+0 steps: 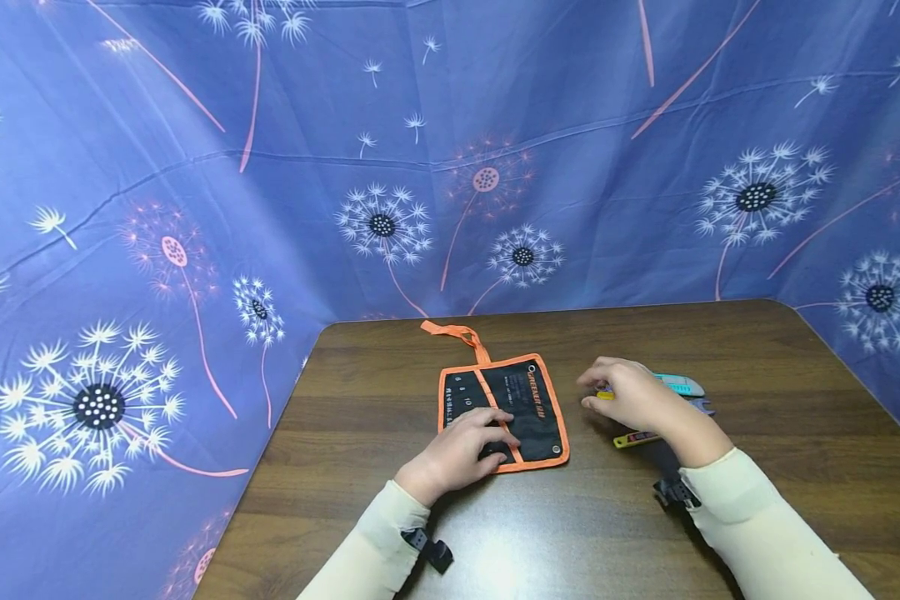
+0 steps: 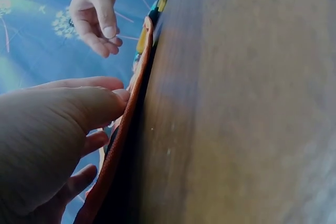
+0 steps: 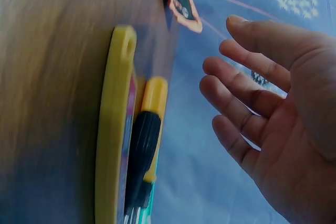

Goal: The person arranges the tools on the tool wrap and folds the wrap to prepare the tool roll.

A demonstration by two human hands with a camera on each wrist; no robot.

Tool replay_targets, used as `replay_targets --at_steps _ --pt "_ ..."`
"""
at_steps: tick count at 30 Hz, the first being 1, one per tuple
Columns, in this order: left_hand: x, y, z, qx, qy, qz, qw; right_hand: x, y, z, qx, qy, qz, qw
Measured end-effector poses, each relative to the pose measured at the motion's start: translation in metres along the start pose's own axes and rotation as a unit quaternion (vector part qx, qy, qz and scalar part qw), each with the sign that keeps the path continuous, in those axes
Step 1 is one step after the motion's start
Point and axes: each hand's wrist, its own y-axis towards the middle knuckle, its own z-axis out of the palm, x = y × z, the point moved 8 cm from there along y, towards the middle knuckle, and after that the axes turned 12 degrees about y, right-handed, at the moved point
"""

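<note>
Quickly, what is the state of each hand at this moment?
Left hand: open, touching the orange-edged pouch.
Right hand: open, holding nothing.

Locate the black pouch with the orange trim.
In the head view, the pouch lies on the brown table, slightly right of the picture's centre, with the left hand on it and the right hand to its right.

Left forearm, in a pale sleeve [image 1: 371, 533], extends from the near side toward far right; left hand [image 1: 465, 450] is palm down, fingers parted and slightly bent. Right forearm, likewise sleeved, angles far left; right hand [image 1: 633, 398] has loosely curved fingers, thumb apart.
</note>
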Motion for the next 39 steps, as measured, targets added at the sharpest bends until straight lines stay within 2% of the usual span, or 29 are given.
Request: replay_targets --at_steps 6,20,27,39 --pt "-0.002 0.000 0.005 0.005 0.008 0.015 0.9998 -0.017 -0.003 -0.013 -0.027 0.008 0.013 0.9995" --pt "-0.003 0.001 0.010 0.001 0.016 0.025 0.9996 -0.061 -0.014 -0.041 -0.053 0.021 0.064 0.9963" --pt "-0.002 0.001 0.010 0.008 0.002 0.013 0.9999 -0.073 -0.021 -0.055 -0.085 0.027 0.059 0.9943" --pt "-0.001 0.000 0.010 -0.001 0.001 0.017 0.9999 -0.100 -0.032 -0.063 -0.075 0.036 0.118 0.9896"
